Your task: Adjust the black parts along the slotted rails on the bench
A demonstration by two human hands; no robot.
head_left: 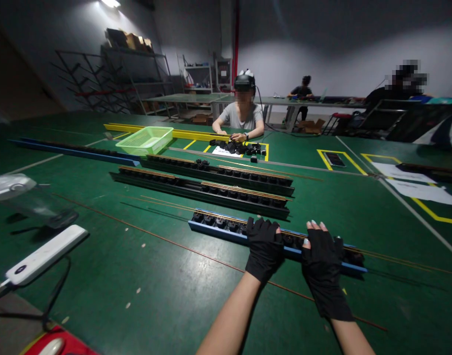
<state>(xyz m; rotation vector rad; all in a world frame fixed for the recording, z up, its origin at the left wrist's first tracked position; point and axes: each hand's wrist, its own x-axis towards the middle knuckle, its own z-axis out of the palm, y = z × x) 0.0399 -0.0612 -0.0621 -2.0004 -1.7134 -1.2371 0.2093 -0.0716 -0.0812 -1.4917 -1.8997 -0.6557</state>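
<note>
Blue-edged rail [218, 232] lying slantwise on the green work surface [100, 296], with a row of black clips [220, 223] along it. Left hand [264, 249], in a black glove, on top of the rail, fingers closed over it; right hand [322, 271], also gloved, fingers hooked over the far side, bare fingertips [314, 225] showing. Just beyond, two black rails [211, 197] side by side; farther off, a green plastic basket [144, 140] and a seated co-worker [242, 116].

Black-gloved L hand [264, 249] & R hand [324, 273] over long blue rail w/ black clips [218, 235]. Fwd path blocked by next black rail [199, 199]; green mat [155, 296] free twd body, thin copper rod [196, 252] lies across it.
</note>
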